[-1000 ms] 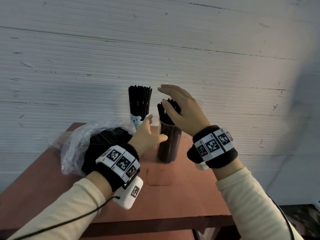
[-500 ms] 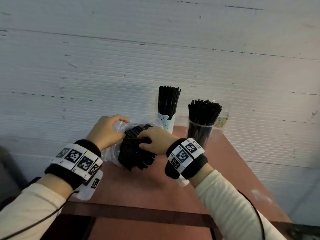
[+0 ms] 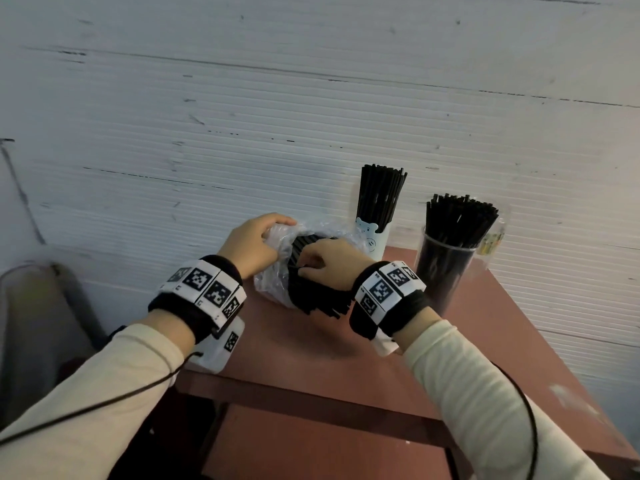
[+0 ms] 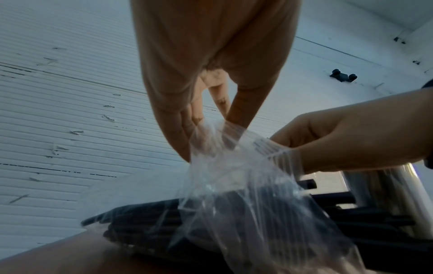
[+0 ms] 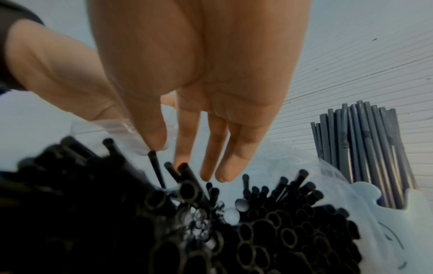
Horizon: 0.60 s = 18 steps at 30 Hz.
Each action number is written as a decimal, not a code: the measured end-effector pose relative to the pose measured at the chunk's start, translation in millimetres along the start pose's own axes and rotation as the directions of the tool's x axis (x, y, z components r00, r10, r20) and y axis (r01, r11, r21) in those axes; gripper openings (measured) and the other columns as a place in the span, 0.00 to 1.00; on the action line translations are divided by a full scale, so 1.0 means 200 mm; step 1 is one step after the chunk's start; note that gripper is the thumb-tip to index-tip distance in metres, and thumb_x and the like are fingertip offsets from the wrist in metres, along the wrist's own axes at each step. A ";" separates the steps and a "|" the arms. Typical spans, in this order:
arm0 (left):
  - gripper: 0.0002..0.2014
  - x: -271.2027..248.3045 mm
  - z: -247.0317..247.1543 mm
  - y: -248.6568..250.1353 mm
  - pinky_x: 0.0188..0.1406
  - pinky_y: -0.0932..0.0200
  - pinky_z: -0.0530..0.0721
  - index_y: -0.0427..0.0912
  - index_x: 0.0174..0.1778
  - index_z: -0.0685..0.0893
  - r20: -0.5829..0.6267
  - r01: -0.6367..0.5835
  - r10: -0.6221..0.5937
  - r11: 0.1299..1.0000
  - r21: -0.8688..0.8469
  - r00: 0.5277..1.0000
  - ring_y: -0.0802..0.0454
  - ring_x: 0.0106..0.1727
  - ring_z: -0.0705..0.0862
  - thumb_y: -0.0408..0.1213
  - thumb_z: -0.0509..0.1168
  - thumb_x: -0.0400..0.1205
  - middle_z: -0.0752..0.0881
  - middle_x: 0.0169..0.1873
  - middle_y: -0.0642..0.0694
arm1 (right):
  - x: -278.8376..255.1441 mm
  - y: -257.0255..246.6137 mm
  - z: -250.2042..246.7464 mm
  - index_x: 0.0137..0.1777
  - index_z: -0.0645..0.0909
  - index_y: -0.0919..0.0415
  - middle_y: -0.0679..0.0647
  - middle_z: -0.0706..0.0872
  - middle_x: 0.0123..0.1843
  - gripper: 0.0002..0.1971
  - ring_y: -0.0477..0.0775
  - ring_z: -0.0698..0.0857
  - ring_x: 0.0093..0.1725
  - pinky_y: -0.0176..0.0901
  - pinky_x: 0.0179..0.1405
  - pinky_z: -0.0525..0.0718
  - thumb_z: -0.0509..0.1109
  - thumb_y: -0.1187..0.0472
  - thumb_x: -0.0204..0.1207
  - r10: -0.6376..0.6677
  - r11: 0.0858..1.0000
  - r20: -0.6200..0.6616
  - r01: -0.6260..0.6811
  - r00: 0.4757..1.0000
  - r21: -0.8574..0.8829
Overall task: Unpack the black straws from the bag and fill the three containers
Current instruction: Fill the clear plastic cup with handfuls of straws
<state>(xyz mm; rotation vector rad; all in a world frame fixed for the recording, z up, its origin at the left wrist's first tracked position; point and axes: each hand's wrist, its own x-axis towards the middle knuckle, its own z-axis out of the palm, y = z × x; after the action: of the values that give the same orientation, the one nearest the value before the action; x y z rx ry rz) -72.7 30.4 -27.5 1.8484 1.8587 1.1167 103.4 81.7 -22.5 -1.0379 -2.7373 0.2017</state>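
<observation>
Left hand (image 3: 250,244) pinches the crumpled top of the clear plastic bag (image 3: 273,278), fingers and thumb closed on the film; left wrist view shows the film bunched between fingertips (image 4: 180,142). Right hand (image 3: 327,263) sits at the bag's open mouth on the bundle of black straws (image 3: 311,296), fingers curled down onto the straw ends in the head view; right wrist view shows fingers mostly straight, tips just above the open ends, thumb against one thin straw (image 5: 155,168). Can't tell if it actually grips any. Bag lies on its side on the reddish counter (image 3: 346,358), straw ends sticking out toward the person. Behind the bag, white bear-print cup (image 3: 372,237) full of upright black straws, touching the bag. To its right, clear container (image 3: 445,271), also packed with straws. Third container (image 3: 493,237) partly hidden behind that one, contents unclear. White ribbed wall (image 3: 311,98) at back.
</observation>
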 end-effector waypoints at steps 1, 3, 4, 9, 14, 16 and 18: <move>0.31 0.00 0.00 0.01 0.52 0.51 0.84 0.62 0.61 0.82 -0.018 -0.002 0.001 1.000 -0.008 1.000 0.46 0.58 0.82 0.21 0.65 0.71 0.85 0.59 0.46 | 0.02 0.00 0.01 0.56 0.85 0.57 0.55 0.85 0.55 0.12 0.52 0.81 0.52 0.41 0.53 0.74 0.65 0.51 0.81 0.022 1.000 0.008 -0.022 1.000 -0.012; 0.29 0.00 -0.01 0.02 0.53 0.57 0.80 0.57 0.62 0.83 -0.029 -0.012 0.011 1.000 -0.021 1.000 0.49 0.60 0.81 0.22 0.64 0.72 0.85 0.60 0.50 | 0.06 -0.01 0.03 0.56 0.84 0.60 0.58 0.84 0.56 0.17 0.58 0.81 0.56 0.47 0.57 0.75 0.61 0.48 0.83 0.078 0.996 0.014 -0.077 0.997 -0.042; 0.29 0.00 -0.01 0.02 0.54 0.58 0.79 0.57 0.63 0.83 -0.024 -0.015 0.014 1.000 -0.022 1.000 0.49 0.60 0.81 0.22 0.64 0.72 0.85 0.62 0.51 | 0.08 -0.02 0.04 0.59 0.82 0.61 0.60 0.84 0.58 0.19 0.60 0.81 0.58 0.47 0.58 0.74 0.59 0.46 0.84 0.106 0.993 0.027 -0.104 0.994 -0.050; 0.29 -0.02 -0.02 0.01 0.53 0.52 0.86 0.59 0.64 0.83 -0.014 -0.017 0.017 1.000 -0.008 1.000 0.48 0.59 0.83 0.22 0.66 0.73 0.82 0.67 0.48 | 0.11 -0.07 0.05 0.75 0.72 0.56 0.60 0.79 0.71 0.25 0.62 0.77 0.69 0.50 0.67 0.71 0.61 0.45 0.83 0.129 0.983 0.100 -0.113 0.987 -0.147; 0.30 -0.01 -0.03 -0.03 0.26 0.69 0.76 0.58 0.64 0.83 -0.008 -0.008 0.008 1.000 -0.001 1.000 0.41 0.52 0.84 0.19 0.65 0.74 0.81 0.69 0.47 | 0.13 -0.09 0.06 0.77 0.69 0.52 0.62 0.76 0.71 0.23 0.64 0.77 0.68 0.51 0.64 0.72 0.63 0.52 0.83 0.108 0.980 0.173 -0.075 0.979 -0.186; 0.31 -0.01 -0.03 -0.05 0.25 0.71 0.75 0.58 0.64 0.83 -0.008 -0.013 0.013 1.000 -0.006 1.000 0.39 0.60 0.83 0.18 0.64 0.74 0.80 0.70 0.49 | 0.13 -0.09 0.06 0.77 0.69 0.45 0.62 0.76 0.70 0.22 0.65 0.77 0.68 0.51 0.64 0.73 0.63 0.52 0.83 0.125 0.973 0.211 -0.079 0.969 -0.215; 0.32 0.00 -0.03 -0.06 0.28 0.68 0.79 0.60 0.63 0.83 -0.011 -0.023 0.022 1.000 -0.015 1.000 0.47 0.62 0.82 0.17 0.64 0.73 0.80 0.70 0.50 | 0.13 -0.10 0.06 0.75 0.72 0.44 0.60 0.77 0.68 0.21 0.63 0.78 0.67 0.50 0.62 0.73 0.64 0.54 0.82 0.110 0.976 0.212 -0.065 0.971 -0.208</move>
<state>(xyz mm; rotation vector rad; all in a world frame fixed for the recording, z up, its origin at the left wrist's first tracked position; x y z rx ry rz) -85.3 28.9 -31.4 1.8633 1.8348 1.1465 69.1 84.1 -26.3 -1.2610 -2.9637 0.0591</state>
